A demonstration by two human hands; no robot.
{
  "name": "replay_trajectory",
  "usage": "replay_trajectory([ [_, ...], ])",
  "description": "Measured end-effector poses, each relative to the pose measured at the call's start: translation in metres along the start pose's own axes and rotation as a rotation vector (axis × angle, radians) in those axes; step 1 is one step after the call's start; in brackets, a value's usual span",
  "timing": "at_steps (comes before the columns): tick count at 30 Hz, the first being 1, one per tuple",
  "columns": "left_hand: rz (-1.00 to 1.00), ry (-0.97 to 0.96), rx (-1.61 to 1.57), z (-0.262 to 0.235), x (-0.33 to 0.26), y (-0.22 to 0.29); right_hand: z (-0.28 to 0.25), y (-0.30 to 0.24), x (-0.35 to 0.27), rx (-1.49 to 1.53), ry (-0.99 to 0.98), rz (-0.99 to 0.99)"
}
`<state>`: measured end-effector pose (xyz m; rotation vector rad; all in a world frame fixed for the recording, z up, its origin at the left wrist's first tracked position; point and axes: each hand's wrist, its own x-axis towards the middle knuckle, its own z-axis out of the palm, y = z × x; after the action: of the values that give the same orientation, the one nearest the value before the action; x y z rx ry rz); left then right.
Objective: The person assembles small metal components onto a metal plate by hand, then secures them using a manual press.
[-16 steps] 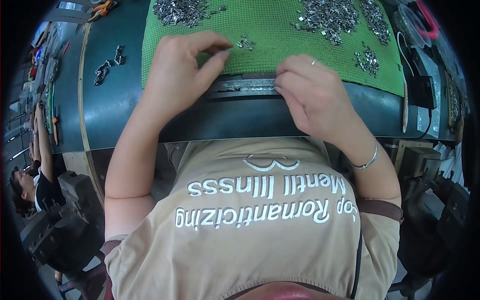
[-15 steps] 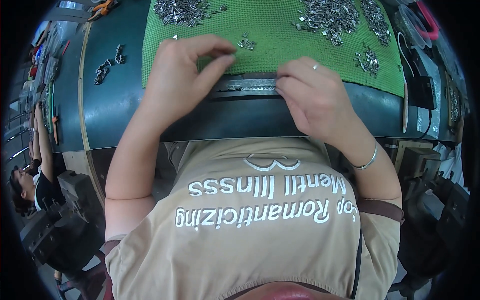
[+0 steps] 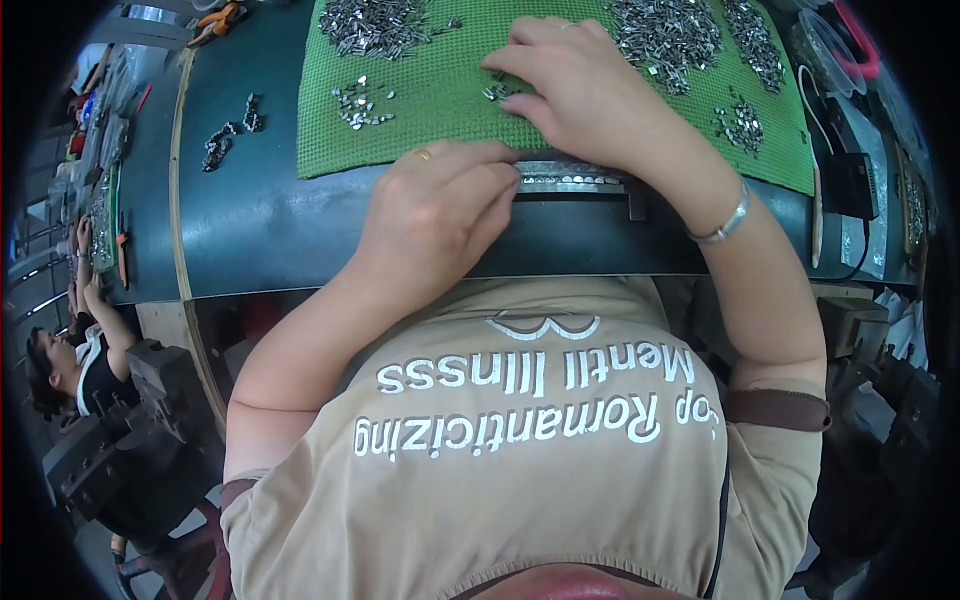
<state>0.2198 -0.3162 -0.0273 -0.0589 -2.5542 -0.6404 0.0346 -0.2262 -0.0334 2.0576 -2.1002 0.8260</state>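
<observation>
"Starting with the left hand [image 3: 445,205], how are its fingers?"

"Bunched close together at the long, narrow silver metal bar [image 3: 570,180], whose visible part runs rightward from those fingertips. Whether they pinch a piece, I cannot tell."

"And the right hand [image 3: 585,85]?"

"Farther from the body, thumb and forefinger parted by a small gap, right at a little cluster of silver metal pieces [image 3: 497,91] on the bright green textured mat [image 3: 430,110]. The bar lies on the body side of that hand."

"What else is about?"

"A big heap of shiny silver bits [image 3: 672,50] just right of the right hand, and a scatter of small silver pieces [image 3: 362,103] beyond the left hand, off to its left."
</observation>
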Motion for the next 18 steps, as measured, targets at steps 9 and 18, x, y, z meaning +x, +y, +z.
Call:
replay_trajectory([
  [9, -0.109, -0.050, 0.089, -0.012, 0.017, -0.027, 0.003, 0.012, 0.008, 0.167, -0.092, 0.069],
  [18, 0.007, -0.144, 0.255, -0.005, 0.054, -0.060, -0.024, 0.005, -0.014, 0.051, -0.116, 0.050],
])
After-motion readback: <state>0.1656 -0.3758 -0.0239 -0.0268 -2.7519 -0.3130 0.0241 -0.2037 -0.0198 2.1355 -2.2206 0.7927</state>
